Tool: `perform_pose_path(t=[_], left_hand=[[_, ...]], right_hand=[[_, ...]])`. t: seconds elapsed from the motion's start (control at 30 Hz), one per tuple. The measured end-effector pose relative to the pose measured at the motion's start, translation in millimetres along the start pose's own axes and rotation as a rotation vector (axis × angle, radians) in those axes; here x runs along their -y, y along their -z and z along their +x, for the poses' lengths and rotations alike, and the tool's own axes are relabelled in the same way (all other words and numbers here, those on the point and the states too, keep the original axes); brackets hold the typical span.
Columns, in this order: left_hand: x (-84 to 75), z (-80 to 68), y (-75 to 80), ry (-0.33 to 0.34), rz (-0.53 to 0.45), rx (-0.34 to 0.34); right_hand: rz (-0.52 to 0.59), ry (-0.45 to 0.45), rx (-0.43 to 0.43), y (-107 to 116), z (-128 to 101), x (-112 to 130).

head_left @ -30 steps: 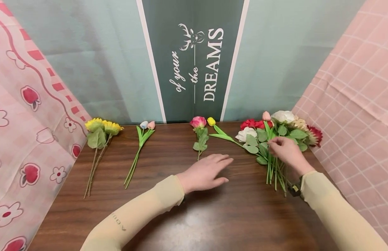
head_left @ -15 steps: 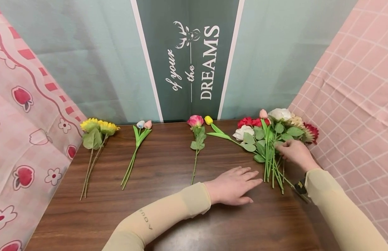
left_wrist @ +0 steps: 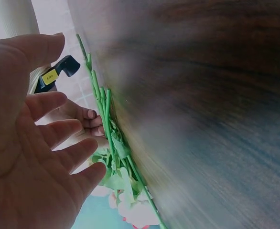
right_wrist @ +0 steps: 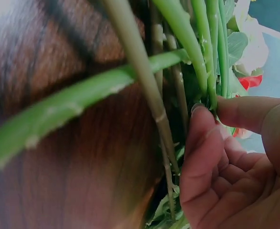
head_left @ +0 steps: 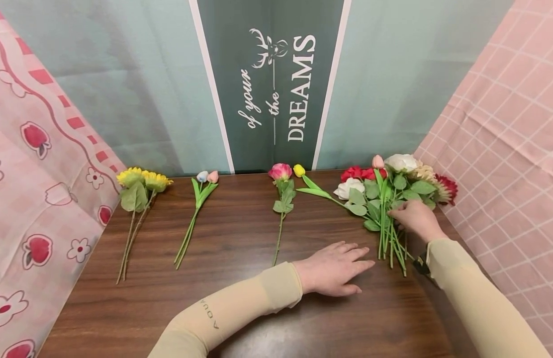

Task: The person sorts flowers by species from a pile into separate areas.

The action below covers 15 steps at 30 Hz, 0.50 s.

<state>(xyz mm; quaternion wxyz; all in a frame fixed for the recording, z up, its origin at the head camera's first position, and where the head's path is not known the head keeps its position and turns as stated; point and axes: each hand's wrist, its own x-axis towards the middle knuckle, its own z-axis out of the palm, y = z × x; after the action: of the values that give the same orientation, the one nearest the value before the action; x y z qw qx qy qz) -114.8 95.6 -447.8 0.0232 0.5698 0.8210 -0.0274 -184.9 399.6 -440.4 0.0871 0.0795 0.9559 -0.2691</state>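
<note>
A pile of artificial flowers (head_left: 384,189) with white, red and pink heads lies at the table's right. My right hand (head_left: 399,215) reaches into its green stems (right_wrist: 178,43); in the right wrist view the thumb and forefinger (right_wrist: 199,124) pinch one stem. My left hand (head_left: 339,268) lies flat on the wooden table (head_left: 240,303) just left of the stem ends, fingers straight and holding nothing. In the left wrist view the left hand (left_wrist: 49,143) is spread open beside the stems (left_wrist: 106,129).
Laid out in a row along the back are two sunflowers (head_left: 142,179), two small tulips (head_left: 207,177), a pink rose (head_left: 281,172) and a yellow tulip (head_left: 299,170). Patterned cloth walls close in both sides, and a green banner (head_left: 276,84) stands behind.
My left hand slid right across the table from near the pink rose's stem to beside the pile's stem ends. My right hand stayed in the stems, shifting slightly.
</note>
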Motion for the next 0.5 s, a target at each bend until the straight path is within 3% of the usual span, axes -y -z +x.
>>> perform_pose_path(t=[0.13,0.5], left_hand=[[0.5,-0.8,-0.3,0.0,-0.018,0.001],[7.4,-5.8,-2.9,0.018,-0.097,-0.009]], right_hand=[[0.087,-0.02,0.012,-1.8,-2.0,-1.6],[0.179,-0.002,-0.054,-2.5,-8.6,-0.9]])
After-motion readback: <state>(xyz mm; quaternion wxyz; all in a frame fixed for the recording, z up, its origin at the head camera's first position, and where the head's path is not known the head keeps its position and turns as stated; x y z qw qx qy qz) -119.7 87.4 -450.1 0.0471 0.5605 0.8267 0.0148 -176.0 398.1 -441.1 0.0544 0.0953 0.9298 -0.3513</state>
